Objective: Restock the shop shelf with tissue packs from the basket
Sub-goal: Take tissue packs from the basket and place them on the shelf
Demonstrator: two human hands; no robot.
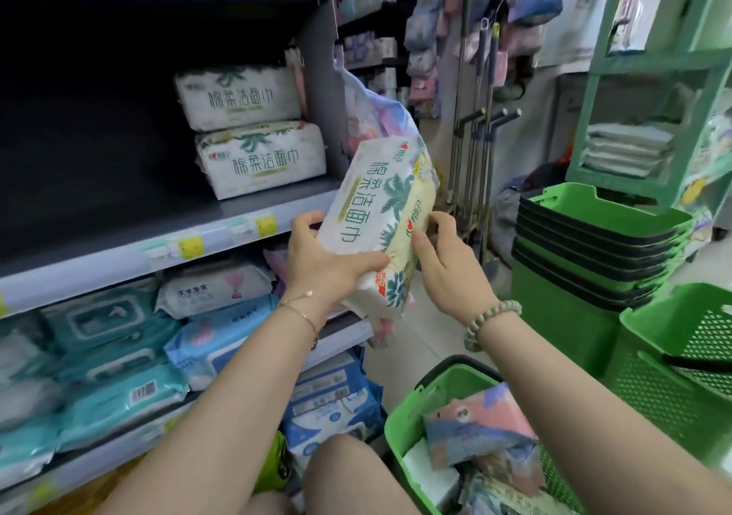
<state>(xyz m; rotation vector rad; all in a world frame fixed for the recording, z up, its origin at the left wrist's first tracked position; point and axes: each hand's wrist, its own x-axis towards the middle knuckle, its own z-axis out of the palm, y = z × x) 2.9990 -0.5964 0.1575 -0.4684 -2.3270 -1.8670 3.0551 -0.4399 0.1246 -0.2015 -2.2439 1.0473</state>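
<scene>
A white tissue pack (380, 213) with green palm prints is held upright in the air, just in front of the shelf (130, 213). My left hand (325, 265) grips its lower left side. My right hand (447, 261) pinches its right edge. Two matching packs (253, 130) lie stacked at the right end of the dark, mostly bare shelf. A green basket (408, 415) stands on the floor at the lower right, with pink-and-blue tissue packs (479, 427) inside.
Wet-wipe packs (119, 356) fill the lower shelves. A stack of green baskets (586, 237) and another green basket (681, 356) stand at the right, before a green rack (649, 67). Mop handles (475, 118) lean behind.
</scene>
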